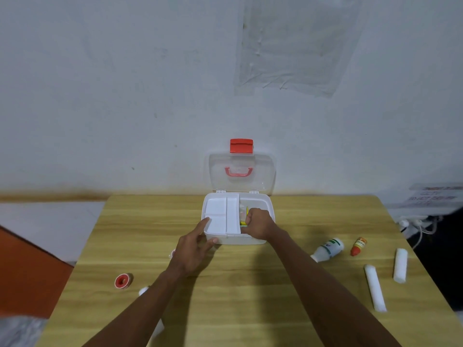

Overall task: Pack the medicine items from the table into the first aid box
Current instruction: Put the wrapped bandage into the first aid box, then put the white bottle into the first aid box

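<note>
Pale wall behind wooden table, tape roll lying left, we are resting our left hand, fingers straight, on the open first aid box, and clasping a yellow item in its right compartment with our right hand, white bottle lying right

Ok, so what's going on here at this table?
A person is packing a first aid box, its lid open. The right hand is in the right-hand compartment, fingers curled round a yellow item. The left hand steadies the box's front left corner. A white bottle, an orange dropper bottle, two gauze rolls and a tape roll lie on the table.
</note>
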